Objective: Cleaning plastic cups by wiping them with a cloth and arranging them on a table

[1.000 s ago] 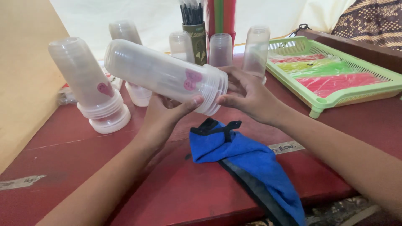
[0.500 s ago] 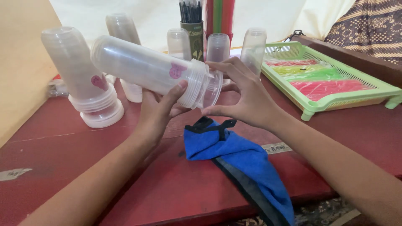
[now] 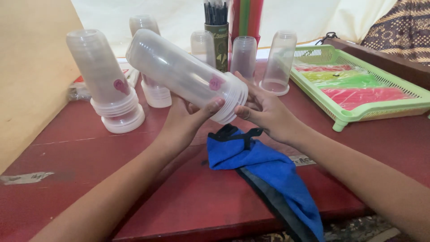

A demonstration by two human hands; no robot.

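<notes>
My left hand [image 3: 188, 118] grips a long stack of clear plastic cups [image 3: 179, 71] from below, thumb on its rim. The stack lies tilted, its closed end up to the left, with a pink sticker near the open end. My right hand [image 3: 264, 110] holds the open rim end of the same stack, fingertips at its edge. A blue cloth with dark trim [image 3: 264, 170] lies on the red table [image 3: 89, 166] just under both hands.
Another tall cup stack [image 3: 105, 80] stands upside down at the left, more stacks and single cups [image 3: 280, 60] behind. A dark holder of black straws [image 3: 219, 27] stands at the back. A green tray [image 3: 403, 105] with coloured sheets sits at the right.
The outermost cup, pulled partly off the stack's open end half a second ago, is now pushed back flush. My right hand closed in on the rim.
</notes>
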